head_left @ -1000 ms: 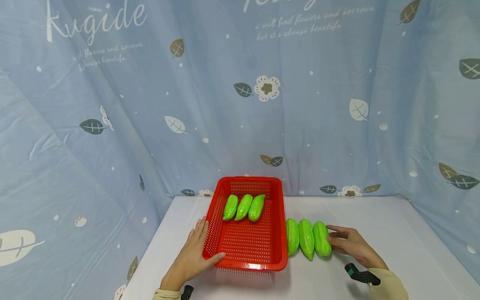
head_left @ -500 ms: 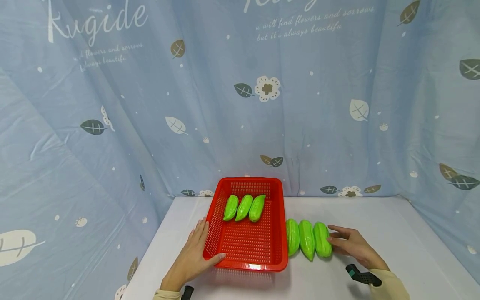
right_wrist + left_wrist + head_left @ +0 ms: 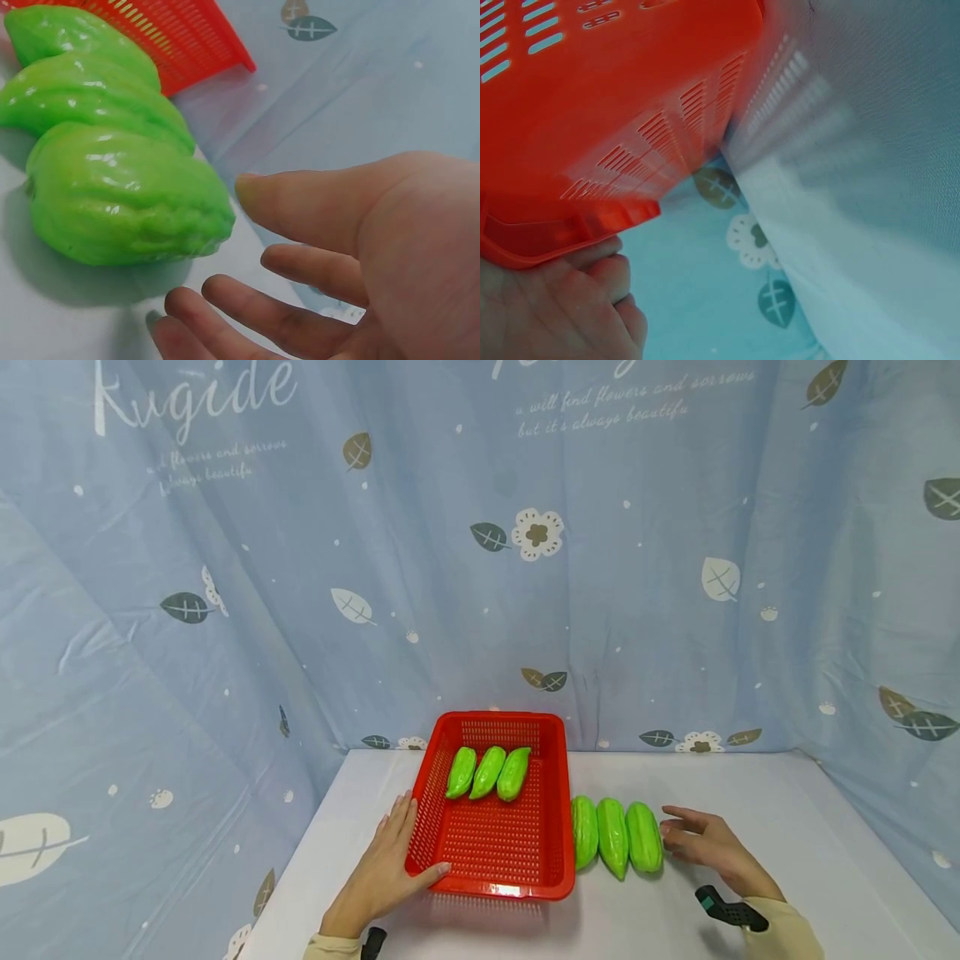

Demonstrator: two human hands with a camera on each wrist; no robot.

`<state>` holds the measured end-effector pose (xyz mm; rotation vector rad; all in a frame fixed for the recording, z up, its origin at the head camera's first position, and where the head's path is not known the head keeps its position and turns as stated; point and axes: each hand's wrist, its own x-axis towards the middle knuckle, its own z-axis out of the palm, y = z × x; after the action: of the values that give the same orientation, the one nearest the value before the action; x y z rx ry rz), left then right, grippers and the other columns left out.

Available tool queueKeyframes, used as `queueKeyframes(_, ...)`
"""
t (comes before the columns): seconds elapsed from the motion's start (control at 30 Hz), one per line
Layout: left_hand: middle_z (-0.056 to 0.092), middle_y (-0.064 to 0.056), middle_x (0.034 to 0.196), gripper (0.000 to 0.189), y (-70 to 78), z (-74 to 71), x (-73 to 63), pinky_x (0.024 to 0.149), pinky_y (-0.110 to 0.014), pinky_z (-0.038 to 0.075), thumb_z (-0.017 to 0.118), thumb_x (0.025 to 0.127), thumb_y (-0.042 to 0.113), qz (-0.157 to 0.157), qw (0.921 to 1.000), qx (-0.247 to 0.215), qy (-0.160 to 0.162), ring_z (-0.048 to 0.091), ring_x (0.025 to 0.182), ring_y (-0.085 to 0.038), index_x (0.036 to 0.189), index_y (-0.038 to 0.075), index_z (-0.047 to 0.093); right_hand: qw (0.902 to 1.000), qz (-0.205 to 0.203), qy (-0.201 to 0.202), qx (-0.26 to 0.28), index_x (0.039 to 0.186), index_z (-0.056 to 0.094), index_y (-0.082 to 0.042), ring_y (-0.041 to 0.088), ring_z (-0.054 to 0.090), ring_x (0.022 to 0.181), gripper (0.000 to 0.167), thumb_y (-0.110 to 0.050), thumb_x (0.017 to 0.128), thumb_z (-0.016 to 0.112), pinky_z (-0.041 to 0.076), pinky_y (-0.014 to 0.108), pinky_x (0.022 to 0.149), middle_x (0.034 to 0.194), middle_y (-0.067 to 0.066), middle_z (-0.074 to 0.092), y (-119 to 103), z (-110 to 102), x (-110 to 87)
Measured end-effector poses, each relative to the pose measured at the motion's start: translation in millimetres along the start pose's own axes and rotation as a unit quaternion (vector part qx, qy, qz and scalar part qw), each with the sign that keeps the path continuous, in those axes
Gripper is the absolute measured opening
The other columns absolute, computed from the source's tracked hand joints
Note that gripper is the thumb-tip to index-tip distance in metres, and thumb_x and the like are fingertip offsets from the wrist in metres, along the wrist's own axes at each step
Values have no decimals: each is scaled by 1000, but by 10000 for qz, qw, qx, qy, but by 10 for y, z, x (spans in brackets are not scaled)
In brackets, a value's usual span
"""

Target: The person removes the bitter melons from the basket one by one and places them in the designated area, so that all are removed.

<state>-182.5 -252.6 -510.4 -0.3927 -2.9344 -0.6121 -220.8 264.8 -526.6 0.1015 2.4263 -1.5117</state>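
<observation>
A red perforated basket (image 3: pixel 491 852) stands on the table, and a row of three shiny green bitter melons (image 3: pixel 488 772) lies toward its far end. My left hand (image 3: pixel 382 868) rests on the basket's near left corner, fingers straight along the side and thumb over the front rim. From the left wrist, the palm (image 3: pixel 562 307) shows below the rim. Right of the basket, three more bitter melons lie side by side. Just beyond the rightmost bitter melon (image 3: pixel 643 837) is my right hand (image 3: pixel 712 847), its fingers relaxed and spread; the right wrist view shows nothing held.
The white table (image 3: pixel 795 827) extends to the right of my right hand and in front of the basket. A blue curtain (image 3: pixel 480 610) with leaf and flower prints hangs behind the table and along its sides. Each wrist wears a black strap (image 3: pixel 731 910).
My right hand has drawn slightly to the right, away from the rightmost bitter melon, and its fingers have opened a little. The left hand, basket and bitter melons stay in place.
</observation>
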Motion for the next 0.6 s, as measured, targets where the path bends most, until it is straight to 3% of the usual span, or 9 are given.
queueKeyframes(0.37, 25, -20, 171, 113, -6, 14, -1, 125, -60, 30, 66, 84, 73, 269, 9986, 254, 382, 24, 159, -39, 160, -4, 31, 9996, -100, 268, -9, 156, 35, 7, 28, 68, 116, 75, -41, 105, 59, 61, 47, 98, 145, 32, 54, -136, -20, -14)
queueKeyframes(0.6, 21, -18, 173, 114, 1, 15, 7, 127, -59, 26, 65, 85, 73, 136, 9995, 218, 197, 19, 162, -36, 162, -2, 27, 9985, -396, 381, -80, 157, 37, 4, 30, 68, 120, 74, -43, 105, 59, 61, 40, 97, 148, 30, 54, -391, 60, -90)
